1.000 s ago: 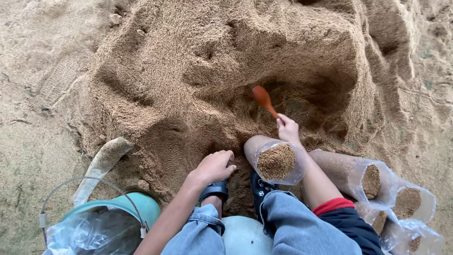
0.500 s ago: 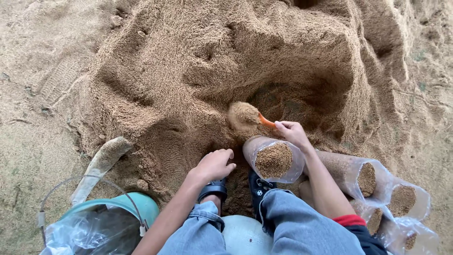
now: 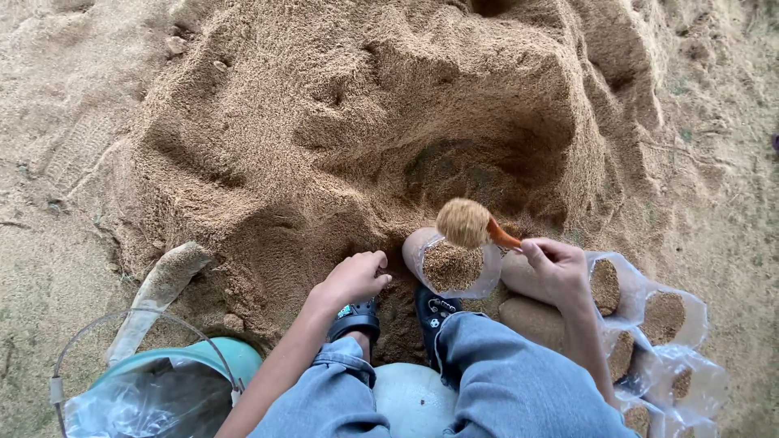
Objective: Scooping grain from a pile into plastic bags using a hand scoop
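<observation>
sawdust heap fills the ground ahead, hollowed at its near face. right hand is clamped on an orange scoop, held heaped just above the open mouth of a clear bag that stands part-filled between the shoes. left hand rests curled, holding nothing, on the sawdust just left of the bag. filled bags lie stacked to the right. teal bucket sits at lower left.

An outdoor work yard: big sawdust heap on bare sandy ground.
</observation>
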